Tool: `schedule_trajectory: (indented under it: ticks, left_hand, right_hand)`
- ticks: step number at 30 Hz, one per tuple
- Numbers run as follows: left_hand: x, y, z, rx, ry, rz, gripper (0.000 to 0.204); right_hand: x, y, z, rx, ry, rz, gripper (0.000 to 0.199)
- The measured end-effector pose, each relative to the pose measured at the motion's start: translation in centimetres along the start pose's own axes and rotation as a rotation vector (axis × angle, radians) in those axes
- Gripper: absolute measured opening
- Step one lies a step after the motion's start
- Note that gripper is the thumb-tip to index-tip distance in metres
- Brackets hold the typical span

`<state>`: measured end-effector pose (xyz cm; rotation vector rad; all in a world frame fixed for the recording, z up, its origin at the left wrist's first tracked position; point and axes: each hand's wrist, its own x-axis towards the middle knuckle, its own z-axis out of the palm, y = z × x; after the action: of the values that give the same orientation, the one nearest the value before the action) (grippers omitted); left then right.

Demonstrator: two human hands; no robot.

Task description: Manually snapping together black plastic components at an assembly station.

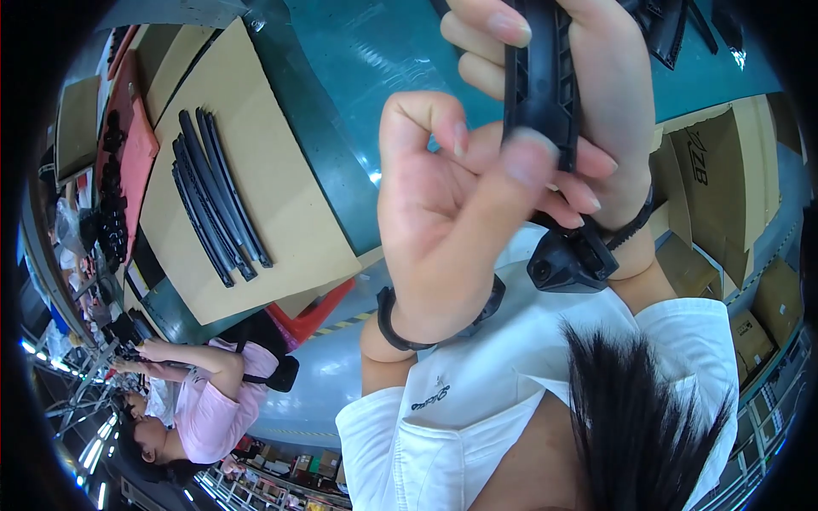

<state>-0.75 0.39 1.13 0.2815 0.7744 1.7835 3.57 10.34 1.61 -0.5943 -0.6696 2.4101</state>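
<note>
A long black plastic strip (542,77) with a ribbed, hollow side stands upright between my hands, its far end cut off by the upper edge of the picture. My right hand (609,85) wraps round its upper part, with fingertips showing on the left side. Lower down, my left hand (443,204) grips the strip, the thumb pressed on its face and fingertips coming out behind it. The left index finger is bent and apart from the strip. Black bands circle both wrists, and a black angular block (571,260) sits by the right one.
Several similar black strips (217,196) lie on a cardboard sheet (298,255) to the left on the teal table (341,85). More black parts (669,34) are at the far right. An opened cardboard box (716,187) stands right. A co-worker in pink (217,400) is at lower left, near a red stool (315,315).
</note>
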Motion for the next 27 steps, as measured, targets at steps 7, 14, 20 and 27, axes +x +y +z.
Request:
schedule_trajectory:
  ticks: [7, 14, 20, 27]
  left_hand:
    - [-0.1, -1.0, -0.8, 0.396, -0.052, 0.343, 0.029]
    - [-0.1, -1.2, -1.6, 0.385, -0.116, 0.503, 0.043]
    - [0.9, 0.4, -1.9, 0.479, -0.111, 0.584, 0.048]
    - [0.1, 2.1, -1.6, 0.694, -0.029, 0.601, 0.029]
  right_hand:
    - [-0.7, -0.5, 1.1, -0.299, 0.068, 0.019, 0.030]
    - [0.8, 1.2, -2.7, 0.346, -0.293, -0.204, 0.023]
    - [-3.7, 3.6, -1.0, -0.192, -0.067, -0.348, 0.052]
    - [-4.1, 6.4, -1.2, 0.069, -0.195, -0.332, 0.048]
